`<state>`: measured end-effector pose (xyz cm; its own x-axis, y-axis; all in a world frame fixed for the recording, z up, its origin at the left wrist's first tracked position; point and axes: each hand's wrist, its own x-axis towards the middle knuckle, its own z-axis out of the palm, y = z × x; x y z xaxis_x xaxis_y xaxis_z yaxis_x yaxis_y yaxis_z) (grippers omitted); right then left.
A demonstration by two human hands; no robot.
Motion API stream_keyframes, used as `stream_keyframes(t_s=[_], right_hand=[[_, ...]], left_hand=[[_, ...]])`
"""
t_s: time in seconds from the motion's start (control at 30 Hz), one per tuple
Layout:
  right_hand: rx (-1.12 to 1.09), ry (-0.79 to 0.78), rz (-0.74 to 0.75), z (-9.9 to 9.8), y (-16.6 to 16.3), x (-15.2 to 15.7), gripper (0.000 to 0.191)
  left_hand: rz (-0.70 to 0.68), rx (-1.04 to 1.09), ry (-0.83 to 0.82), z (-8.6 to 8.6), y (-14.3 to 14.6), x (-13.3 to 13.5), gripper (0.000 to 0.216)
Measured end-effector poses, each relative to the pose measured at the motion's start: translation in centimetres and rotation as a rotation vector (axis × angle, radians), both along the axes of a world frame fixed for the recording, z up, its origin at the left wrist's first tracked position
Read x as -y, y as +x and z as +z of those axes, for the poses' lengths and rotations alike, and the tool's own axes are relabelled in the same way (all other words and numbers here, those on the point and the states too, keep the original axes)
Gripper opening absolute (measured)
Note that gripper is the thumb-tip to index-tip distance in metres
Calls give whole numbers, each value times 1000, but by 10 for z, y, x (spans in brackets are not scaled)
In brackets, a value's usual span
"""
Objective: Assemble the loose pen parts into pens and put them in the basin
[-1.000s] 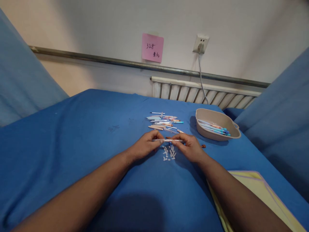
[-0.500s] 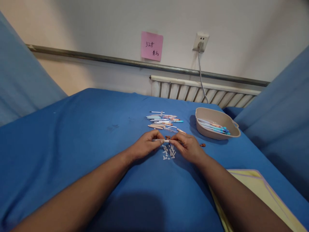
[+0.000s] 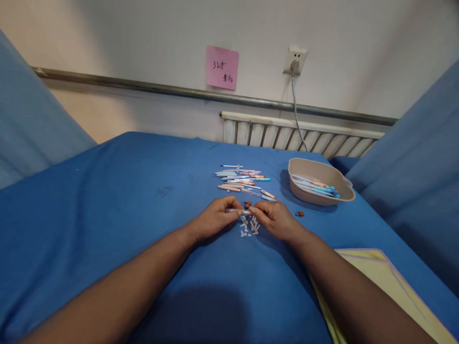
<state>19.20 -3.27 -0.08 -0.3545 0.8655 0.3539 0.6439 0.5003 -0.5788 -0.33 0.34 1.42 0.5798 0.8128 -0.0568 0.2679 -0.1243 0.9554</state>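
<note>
My left hand (image 3: 221,214) is closed round a slim pale pen barrel (image 3: 234,210), which lies level and points right. At the barrel's right end, the thumb and fingers of my right hand (image 3: 274,219) pinch together; exactly what part they grip is partly hidden. Just beyond the fingertips sit small brown pieces (image 3: 247,204) on the blue cloth. A loose cluster of small white pieces (image 3: 255,225) lies on the near side of the hands. Farther back are pen parts (image 3: 234,177): barrels, thin refills and orange and light-blue sections.
A beige basin (image 3: 304,165) holding several blue-tipped pens (image 3: 315,186) stands at the right. One more brown piece (image 3: 300,214) lies near it. A yellow cloth (image 3: 373,272) covers the near right. Behind the blue-covered table (image 3: 143,177) are a radiator (image 3: 279,136) and a metal rail (image 3: 161,88).
My right fingers have shifted slightly at the barrel's right end, and orange and light-blue sections behind that hand show more. My left hand keeps its hold. The view has moved a little.
</note>
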Motion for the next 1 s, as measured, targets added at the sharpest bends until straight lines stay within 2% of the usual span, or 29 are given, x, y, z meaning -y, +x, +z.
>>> stream_keyframes(t_s=[0.07, 0.13, 0.23, 0.3, 0.37, 0.43, 0.5, 0.57, 0.7, 0.83, 0.9, 1.0], right_hand=[[-22, -1, -31, 0, -1, 1, 17], [-22, 59, -42, 1, -1, 1, 24], [1, 129, -7, 2, 0, 1, 10], [16, 107, 13, 2, 0, 0, 12], [41, 30, 28, 0, 1, -1, 22], [29, -37, 19, -1, 1, -1, 24], [-27, -30, -19, -1, 0, 0, 16], [-78, 31, -54, 0, -1, 1, 22], [-87, 91, -24, 1, -2, 0, 4], [-44, 11, 14, -1, -2, -2, 20], [-40, -21, -4, -1, -3, -2, 17], [-57, 38, -56, -1, -3, 0, 20]], left_hand=[[4, 0, -10, -1, -1, -1, 19], [8, 18, -26, -2, -1, -2, 20], [0, 32, -42, -2, -2, -2, 20], [-2, 28, -48, -1, -2, -2, 20], [-8, 23, -48, -2, -2, -2, 19], [-14, 22, -39, -2, -2, -2, 17], [-1, 24, -38, -3, -2, -2, 16], [18, 29, -53, -2, -2, -3, 16], [15, 43, -71, -2, -2, -4, 19], [5, 36, -74, -3, -2, -4, 22], [1, 37, -76, -4, -2, -5, 22], [11, 52, -84, -3, -2, -6, 22]])
